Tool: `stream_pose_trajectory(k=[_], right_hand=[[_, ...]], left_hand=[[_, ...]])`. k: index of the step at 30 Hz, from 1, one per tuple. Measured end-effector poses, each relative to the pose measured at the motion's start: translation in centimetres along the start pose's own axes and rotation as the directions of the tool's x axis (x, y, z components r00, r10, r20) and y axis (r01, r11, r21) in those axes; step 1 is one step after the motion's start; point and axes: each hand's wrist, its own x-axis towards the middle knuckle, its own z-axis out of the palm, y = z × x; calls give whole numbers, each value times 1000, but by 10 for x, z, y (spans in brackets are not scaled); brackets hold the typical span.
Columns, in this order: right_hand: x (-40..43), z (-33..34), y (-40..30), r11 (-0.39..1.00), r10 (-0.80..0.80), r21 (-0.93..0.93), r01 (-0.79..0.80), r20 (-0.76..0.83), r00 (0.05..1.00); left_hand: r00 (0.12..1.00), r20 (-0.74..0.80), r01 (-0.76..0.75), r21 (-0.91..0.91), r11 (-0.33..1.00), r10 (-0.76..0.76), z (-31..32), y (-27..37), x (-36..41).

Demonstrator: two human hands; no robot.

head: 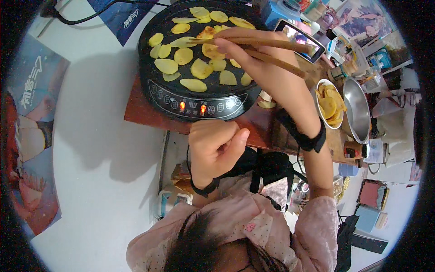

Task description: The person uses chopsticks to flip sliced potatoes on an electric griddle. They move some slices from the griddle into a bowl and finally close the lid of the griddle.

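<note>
My right hand (272, 57) grips a pair of wooden chopsticks (272, 43) over a round black electric griddle (197, 117). The chopstick tips are at a pale potato slice (182, 42); whether they pinch it I cannot tell. Several thin yellow potato slices lie spread across the hot plate, among them a browned one (206, 33) close to the tips. Part of the plate's right side is hidden behind my right hand. My left hand (215, 149) is curled into a fist in front of the griddle's control panel, with nothing visible in it. Two panel lights glow orange.
The griddle stands on a reddish wooden table (153, 114). At right are a white bowl of cooked potato slices (329, 105), a steel bowl (357, 108) and a brown-labelled jar (355, 149). A phone (300, 40) leans behind my right hand. A black power cord (88, 17) runs along the upper left.
</note>
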Motion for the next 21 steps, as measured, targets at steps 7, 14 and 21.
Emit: stream_pose_trajectory(k=[7,14,21], right_hand=[[-19,-9,-14,993,-14,-117,25,90,996],[-18,-21,-23,993,121,-1,-121,66,990],[-24,-25,-22,989,148,-14,-148,151,977]], left_hand=[[1000,-29,-1,20,1000,2,0,-4,0],[1000,-11,-2,18,1000,2,0,-5,0],[1000,-11,13,21,1000,-13,1,-4,0]])
